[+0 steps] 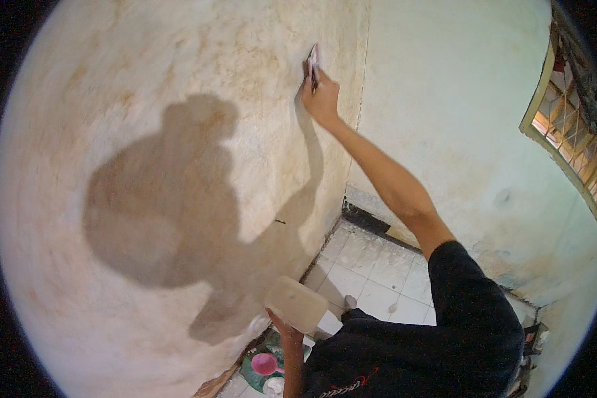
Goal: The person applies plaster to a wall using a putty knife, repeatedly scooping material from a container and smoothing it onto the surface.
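Pale tool [314,58], gripped by the right hand [321,99] at twelve o'clock, seemingly works the wall [245,60], needing even pressure next; left hand [287,328] holds a tub [297,304] at six.

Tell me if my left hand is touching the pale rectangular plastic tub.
Touching. The head view shows your left hand gripping the pale rectangular plastic tub at its lower left edge, with no gap showing.

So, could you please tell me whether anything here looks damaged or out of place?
Yes: the left wall is blotched brown, unlike the paler right wall; a dark strip along the latter's foot looks partly broken away; and the floor tiles look smudged.
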Tool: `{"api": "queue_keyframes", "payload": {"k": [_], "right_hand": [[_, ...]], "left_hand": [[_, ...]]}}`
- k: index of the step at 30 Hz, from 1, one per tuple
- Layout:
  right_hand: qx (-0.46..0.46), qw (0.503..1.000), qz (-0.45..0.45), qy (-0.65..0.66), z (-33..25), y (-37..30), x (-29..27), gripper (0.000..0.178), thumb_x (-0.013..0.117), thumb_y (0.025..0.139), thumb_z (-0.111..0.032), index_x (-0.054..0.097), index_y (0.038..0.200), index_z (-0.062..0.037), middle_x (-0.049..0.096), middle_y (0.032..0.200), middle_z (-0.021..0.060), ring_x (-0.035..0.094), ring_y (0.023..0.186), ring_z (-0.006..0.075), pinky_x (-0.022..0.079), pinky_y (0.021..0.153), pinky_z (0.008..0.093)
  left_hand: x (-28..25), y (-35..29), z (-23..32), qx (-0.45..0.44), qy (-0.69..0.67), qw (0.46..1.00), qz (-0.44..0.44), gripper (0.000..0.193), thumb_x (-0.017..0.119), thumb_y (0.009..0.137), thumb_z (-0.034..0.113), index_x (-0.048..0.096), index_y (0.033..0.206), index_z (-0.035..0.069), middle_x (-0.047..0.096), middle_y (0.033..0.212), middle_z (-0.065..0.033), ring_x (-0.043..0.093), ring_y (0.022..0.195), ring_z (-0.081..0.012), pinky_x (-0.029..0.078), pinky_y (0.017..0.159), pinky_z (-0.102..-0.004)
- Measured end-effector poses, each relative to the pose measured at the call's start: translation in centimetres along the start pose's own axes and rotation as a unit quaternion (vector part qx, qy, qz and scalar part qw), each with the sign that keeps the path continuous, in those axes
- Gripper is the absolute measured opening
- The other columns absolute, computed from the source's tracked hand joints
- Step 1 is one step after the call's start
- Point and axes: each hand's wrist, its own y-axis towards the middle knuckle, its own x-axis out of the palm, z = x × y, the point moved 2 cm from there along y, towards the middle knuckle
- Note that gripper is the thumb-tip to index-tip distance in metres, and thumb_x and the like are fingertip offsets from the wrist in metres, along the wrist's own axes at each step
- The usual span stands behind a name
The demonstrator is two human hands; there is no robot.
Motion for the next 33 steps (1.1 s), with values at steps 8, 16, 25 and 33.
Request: {"api": "queue_keyframes", "payload": {"k": [8,16,25,33], "right_hand": [[0.185,0.977,-0.021,0.108,3.4,-8.4,-7.1,0.016,0.050,0.086,0.002,0.061,0.096,0.0088,0.065,0.077,0.0126,0.061,0.064,0.0147,0.050,0.056,0.0264],[0.587,0.752,-0.210,0.213,16.6,-16.5,-0.7,0.013,0.057,0.084,-0.002,0.059,0.086,0.0113,0.063,0.076,0.0187,0.065,0.063,0.0267,0.057,0.050,0.0401],[0.479,0.821,-0.238,0.197,14.7,-1.7,0.4,0.020,0.051,0.091,-0.008,0.060,0.091,0.0097,0.065,0.082,0.0177,0.065,0.068,0.0257,0.057,0.058,0.0363],[0.381,0.847,-0.276,0.247,13.4,18.3,0.8,0.027,0.055,0.092,-0.026,0.063,0.096,0.0004,0.064,0.086,0.0150,0.063,0.078,0.0305,0.053,0.064,0.0424]], "left_hand": [[-2.9,0.9,-0.9,0.009,-0.028,0.995,-0.099,0.063,0.023,0.099,0.054,0.027,0.143,0.010,0.036,0.145,-0.0099,0.040,0.129,-0.0297,0.029,0.111,-0.0489],[-2.6,0.0,0.0,0.110,0.012,0.987,-0.114,0.065,0.031,0.096,0.057,0.027,0.143,0.011,0.040,0.140,-0.0102,0.043,0.126,-0.0293,0.035,0.106,-0.0489],[1.7,-0.9,1.9,0.113,0.193,0.974,-0.032,0.066,0.035,0.094,0.060,0.037,0.135,0.009,0.049,0.128,-0.0097,0.050,0.117,-0.0276,0.044,0.099,-0.0459],[0.7,0.9,-1.8,-0.061,0.000,0.998,-0.030,0.070,0.035,0.093,0.061,0.031,0.139,0.009,0.044,0.136,-0.0124,0.046,0.123,-0.0305,0.035,0.104,-0.0492]]}}
